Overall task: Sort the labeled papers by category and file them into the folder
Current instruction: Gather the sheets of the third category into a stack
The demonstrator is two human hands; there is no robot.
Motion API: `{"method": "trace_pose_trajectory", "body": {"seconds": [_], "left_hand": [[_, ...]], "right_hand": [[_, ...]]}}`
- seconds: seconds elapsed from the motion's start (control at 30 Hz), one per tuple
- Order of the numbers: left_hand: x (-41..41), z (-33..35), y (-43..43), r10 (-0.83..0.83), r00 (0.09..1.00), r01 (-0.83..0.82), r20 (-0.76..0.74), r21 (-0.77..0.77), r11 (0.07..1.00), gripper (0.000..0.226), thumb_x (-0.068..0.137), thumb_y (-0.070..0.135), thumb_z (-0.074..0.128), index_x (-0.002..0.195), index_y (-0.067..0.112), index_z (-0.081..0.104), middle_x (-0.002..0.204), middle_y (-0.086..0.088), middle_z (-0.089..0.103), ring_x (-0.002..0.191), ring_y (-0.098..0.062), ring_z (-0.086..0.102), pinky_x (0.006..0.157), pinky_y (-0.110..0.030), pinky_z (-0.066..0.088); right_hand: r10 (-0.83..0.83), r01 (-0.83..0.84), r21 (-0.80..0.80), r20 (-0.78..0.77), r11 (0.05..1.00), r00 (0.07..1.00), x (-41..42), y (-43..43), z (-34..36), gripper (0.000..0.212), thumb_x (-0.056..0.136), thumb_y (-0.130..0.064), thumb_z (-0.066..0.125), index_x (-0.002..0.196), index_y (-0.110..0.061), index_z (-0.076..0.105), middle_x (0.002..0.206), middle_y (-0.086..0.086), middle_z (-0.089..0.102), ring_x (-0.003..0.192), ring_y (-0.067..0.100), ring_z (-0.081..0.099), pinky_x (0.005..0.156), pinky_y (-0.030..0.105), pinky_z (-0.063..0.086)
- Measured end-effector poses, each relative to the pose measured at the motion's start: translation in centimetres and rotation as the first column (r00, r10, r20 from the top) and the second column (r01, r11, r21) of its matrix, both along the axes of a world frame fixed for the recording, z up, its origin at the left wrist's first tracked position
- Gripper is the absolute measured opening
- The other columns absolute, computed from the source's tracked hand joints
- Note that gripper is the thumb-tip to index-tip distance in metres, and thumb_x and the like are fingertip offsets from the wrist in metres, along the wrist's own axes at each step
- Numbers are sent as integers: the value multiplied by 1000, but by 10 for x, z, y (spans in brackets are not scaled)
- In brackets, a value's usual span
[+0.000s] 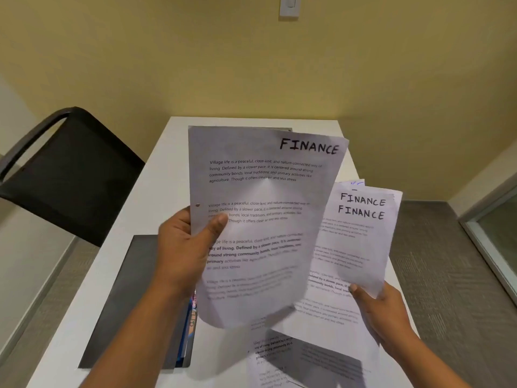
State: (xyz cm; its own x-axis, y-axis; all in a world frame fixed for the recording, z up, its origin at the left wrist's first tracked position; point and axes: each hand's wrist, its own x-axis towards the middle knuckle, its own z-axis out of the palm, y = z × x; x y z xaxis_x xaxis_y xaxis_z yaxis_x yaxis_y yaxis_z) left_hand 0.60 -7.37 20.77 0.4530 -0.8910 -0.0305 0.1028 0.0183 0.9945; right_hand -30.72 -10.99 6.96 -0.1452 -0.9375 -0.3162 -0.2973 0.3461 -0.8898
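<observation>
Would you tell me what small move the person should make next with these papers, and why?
Probably lay the white FINANCE sheet in the left hand onto the white paper stack in the right hand, since its visible labels also read FINANCE.

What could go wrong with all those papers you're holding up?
1. The left hand pinches the big white printed sheet marked FINANCE only at its left edge. Its lower part looks curled, so it might crease or slip.
2. The right hand grips the fanned bunch of white FINANCE sheets near the bottom. One could slide out onto the loose white printed pages below and get mixed up.
</observation>
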Motion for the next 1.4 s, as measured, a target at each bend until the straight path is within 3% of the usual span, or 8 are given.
{"method": "trace_pose_trajectory", "body": {"seconds": [0.13,0.27,0.5,0.63,0.77,0.93,1.23,1.4], "left_hand": [[-22,-19,-6,-57,994,69,-93,131,989,13,87,9,69,100,8,72,94,-13,77,84,-34,74,72,-47,61],[-40,-39,-13,-65,992,89,-111,221,971,10,87,8,71,96,13,73,92,-8,78,82,-27,75,71,-41,62],[-25,-72,-13,121,990,-141,77,363,921,85,59,48,91,132,27,51,134,5,58,118,-16,59,95,-43,52],[-24,-71,-3,-64,959,158,-275,335,929,31,85,19,74,115,13,67,109,-10,75,97,-30,73,85,-54,57],[-34,-75,7,-99,971,161,-220,288,944,21,91,13,67,112,14,68,106,-4,76,97,-25,73,85,-48,59],[-38,-85,14,-91,984,130,-156,268,955,23,87,7,71,108,15,69,104,-2,76,96,-24,73,81,-44,60],[-56,-92,24,-102,993,111,-64,169,979,35,79,0,76,102,24,68,92,12,77,91,-11,73,81,-27,59],[-54,-99,26,-76,995,62,71,179,982,48,68,16,86,112,14,67,105,-1,74,98,-21,71,81,-37,61]], "right_hand": [[122,-125,31,86,992,989,21,-3,28,3,87,-23,75,87,-25,73,81,-7,78,79,18,72,74,40,59],[174,-206,147,203,968,963,36,-2,47,54,95,2,52,48,-21,39,36,-11,45,33,0,39,42,20,36],[377,-395,-8,320,919,870,43,10,55,18,79,-21,67,94,-23,77,96,5,78,88,22,75,71,36,60],[250,-286,105,269,952,930,38,8,53,22,102,-34,52,95,-27,71,95,-1,76,80,9,72,64,22,57],[179,-249,137,387,959,904,37,8,50,63,74,-75,55,109,-25,71,118,1,73,112,26,67,103,51,49],[298,-305,-6,239,952,924,34,5,45,21,84,-16,75,105,-17,74,102,1,79,93,24,76,90,53,58],[253,-228,-192,120,955,960,35,13,39,29,88,-8,71,100,-35,67,99,-13,75,93,8,72,75,19,57],[265,-237,-226,100,945,959,30,18,38,28,84,-9,76,93,-35,70,91,-15,78,89,9,74,78,31,60]]}}
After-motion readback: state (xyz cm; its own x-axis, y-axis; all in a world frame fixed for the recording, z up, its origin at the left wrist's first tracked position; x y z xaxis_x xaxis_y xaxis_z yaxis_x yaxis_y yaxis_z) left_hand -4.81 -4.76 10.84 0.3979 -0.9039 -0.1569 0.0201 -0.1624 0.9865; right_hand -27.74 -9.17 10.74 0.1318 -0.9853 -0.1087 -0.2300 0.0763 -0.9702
